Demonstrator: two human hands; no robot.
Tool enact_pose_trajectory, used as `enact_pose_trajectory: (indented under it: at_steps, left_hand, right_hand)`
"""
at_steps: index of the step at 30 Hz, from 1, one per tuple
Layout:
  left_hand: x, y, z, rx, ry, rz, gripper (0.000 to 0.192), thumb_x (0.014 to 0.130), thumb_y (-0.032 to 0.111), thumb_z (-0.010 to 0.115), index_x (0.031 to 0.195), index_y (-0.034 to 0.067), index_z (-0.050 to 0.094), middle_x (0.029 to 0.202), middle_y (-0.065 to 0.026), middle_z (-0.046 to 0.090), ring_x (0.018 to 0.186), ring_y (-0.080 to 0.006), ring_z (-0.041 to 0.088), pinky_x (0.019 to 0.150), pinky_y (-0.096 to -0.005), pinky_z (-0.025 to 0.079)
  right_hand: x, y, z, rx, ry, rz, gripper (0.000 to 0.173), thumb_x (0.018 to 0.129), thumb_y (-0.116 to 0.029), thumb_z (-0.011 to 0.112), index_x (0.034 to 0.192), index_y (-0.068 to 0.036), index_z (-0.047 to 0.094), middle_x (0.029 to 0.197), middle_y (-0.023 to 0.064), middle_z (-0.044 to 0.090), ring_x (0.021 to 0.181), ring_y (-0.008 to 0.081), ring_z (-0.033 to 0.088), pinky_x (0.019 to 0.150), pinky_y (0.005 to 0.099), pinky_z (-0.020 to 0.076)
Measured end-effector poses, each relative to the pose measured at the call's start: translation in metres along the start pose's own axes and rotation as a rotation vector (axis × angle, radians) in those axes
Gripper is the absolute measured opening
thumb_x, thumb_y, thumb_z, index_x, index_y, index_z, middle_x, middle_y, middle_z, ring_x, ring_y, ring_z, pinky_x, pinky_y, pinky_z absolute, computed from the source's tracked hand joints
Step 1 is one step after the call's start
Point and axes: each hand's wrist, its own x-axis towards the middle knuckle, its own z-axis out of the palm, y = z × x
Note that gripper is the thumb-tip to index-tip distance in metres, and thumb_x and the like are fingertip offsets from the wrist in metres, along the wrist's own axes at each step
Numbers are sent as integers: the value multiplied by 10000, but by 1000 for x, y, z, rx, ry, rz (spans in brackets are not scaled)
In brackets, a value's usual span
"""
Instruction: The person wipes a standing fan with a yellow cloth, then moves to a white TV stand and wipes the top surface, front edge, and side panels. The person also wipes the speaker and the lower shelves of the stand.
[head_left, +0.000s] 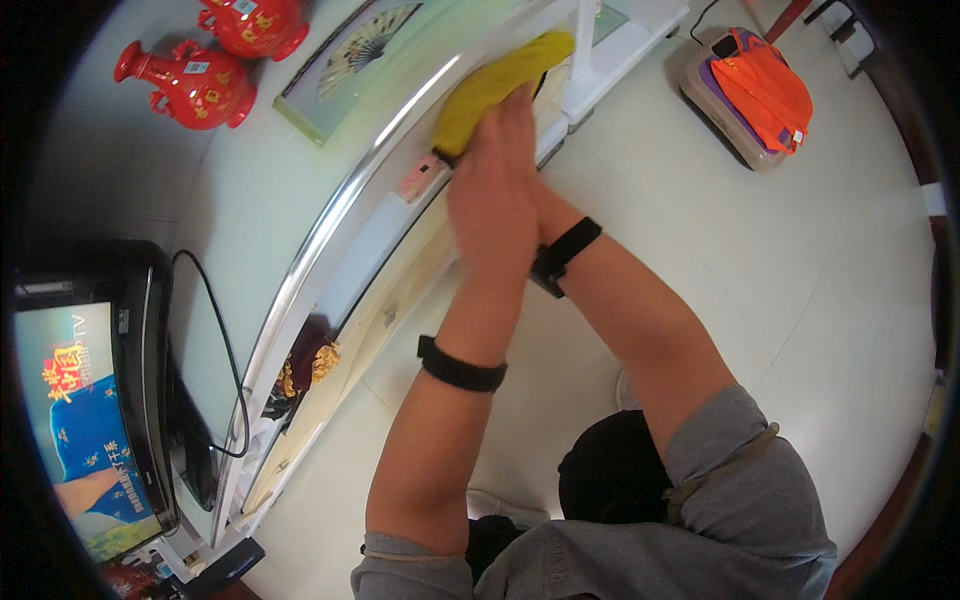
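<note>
My left hand reaches up over the edge of a white TV cabinet with its back to me, slightly blurred, a black band round the wrist. Its fingers lie across the lower edge of a yellow cloth with a dark border. My right hand is close against it, mostly hidden behind it; that wrist has a black strap too. I cannot tell whether either hand grips the cloth. Just left of the fingers, a small pink box sits on the cabinet's lower ledge.
Two red vases, one nearest, and a framed fan stand on the glass top. A lit television with a loose black cable is at left. An orange cloth lies on a low platform on the floor.
</note>
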Motion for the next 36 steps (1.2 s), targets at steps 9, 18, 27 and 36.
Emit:
enact_pose_trajectory:
  at_steps: [9,18,27,36]
  left_hand:
    - [-58,-12,14,-283,126,-411,520,934,29,516,1445,-27,433,1322,-258,577,1182,-336,595,1007,-379,453]
    - [5,-19,59,-98,137,-55,475,930,182,565,1356,-23,519,1282,-277,584,1180,-421,571,1002,-441,456]
    - [-97,-59,-7,-55,-45,-197,555,934,181,622,1434,16,448,1429,-251,489,1249,-396,540,1018,-450,458]
    - [-194,-92,-163,337,-202,-231,391,879,111,664,1253,37,576,1219,-192,586,1139,-384,552,987,-449,456]
  right_hand:
    - [-41,42,-11,-387,-182,-252,540,928,-235,568,1359,57,425,1418,342,378,1300,547,369,1090,564,343]
    - [-5,90,-4,-134,69,-75,406,985,-293,503,1270,-7,465,1264,211,478,1143,403,479,938,433,461]
    - [-115,81,13,1111,-117,1085,435,1010,-517,479,1224,-143,539,1153,31,587,1052,224,550,894,349,471]
    - [-94,-1,-21,-255,-514,-467,267,682,-130,783,946,-125,737,967,88,685,919,325,612,755,417,471]
